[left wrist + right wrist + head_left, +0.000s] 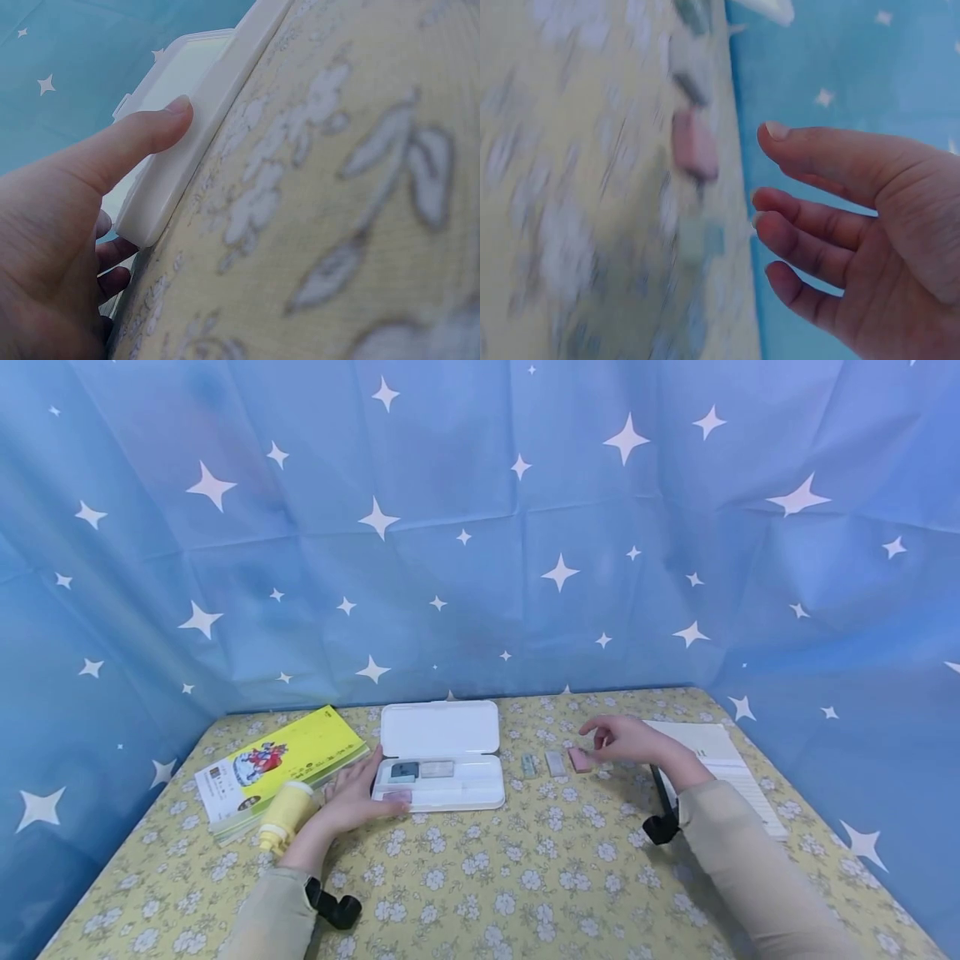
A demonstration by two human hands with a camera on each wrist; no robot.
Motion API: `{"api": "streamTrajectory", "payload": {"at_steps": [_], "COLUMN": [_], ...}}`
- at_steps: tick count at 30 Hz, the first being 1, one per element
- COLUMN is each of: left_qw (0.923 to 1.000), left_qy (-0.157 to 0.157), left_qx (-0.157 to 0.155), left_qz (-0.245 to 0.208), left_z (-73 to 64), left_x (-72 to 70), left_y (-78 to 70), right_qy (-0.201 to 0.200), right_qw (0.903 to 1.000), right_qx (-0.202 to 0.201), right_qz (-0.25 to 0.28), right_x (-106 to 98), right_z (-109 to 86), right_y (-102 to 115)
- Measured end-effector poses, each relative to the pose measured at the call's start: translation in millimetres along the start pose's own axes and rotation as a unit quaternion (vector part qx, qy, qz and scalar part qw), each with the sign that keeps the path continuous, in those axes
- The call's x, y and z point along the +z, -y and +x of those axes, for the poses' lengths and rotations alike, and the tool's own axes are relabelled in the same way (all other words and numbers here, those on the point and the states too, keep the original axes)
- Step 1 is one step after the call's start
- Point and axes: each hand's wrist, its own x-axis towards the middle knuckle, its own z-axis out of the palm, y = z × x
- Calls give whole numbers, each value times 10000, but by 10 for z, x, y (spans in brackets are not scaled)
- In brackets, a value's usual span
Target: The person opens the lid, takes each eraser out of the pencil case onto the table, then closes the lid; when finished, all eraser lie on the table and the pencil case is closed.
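A white pencil case lies with its lid raised. Inside are a dark eraser, a pale eraser and a pink eraser. My left hand grips its left end, with the thumb on the front wall and fingers round the side. To its right lie a greenish eraser, a white eraser and a pink eraser. My right hand is just above the pink one, fingers loosely bent with nothing between them. A pale green block shows in the right wrist view.
A yellow-covered stack of books lies on the left, with a yellow bottle against it near my left wrist. Beneath my right forearm is an open notebook. The flowered tablecloth reaches back to a blue star-patterned curtain.
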Motion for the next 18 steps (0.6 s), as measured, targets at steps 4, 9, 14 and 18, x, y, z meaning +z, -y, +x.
{"api": "streamTrajectory", "payload": {"at_steps": [4, 9, 14, 18], "left_qw": [10000, 9999, 9998, 9999], "left_qy": [4, -24, -118, -113], "left_qx": [-18, 22, 106, 103], "left_qz": [-19, -106, -81, -36], "left_z": [-8, -16, -12, -12], "left_x": [-6, 6, 29, 16], "left_y": [-6, -22, -3, 5], "right_qy": [166, 345, 678, 950], "right_qw": [9997, 9985, 9949, 9904], "right_qx": [-186, -409, -739, -993], "right_qz": [89, -71, -140, -175], "right_x": [34, 99, 213, 322], "right_z": [105, 270, 447, 607], "right_y": [220, 456, 706, 891]}}
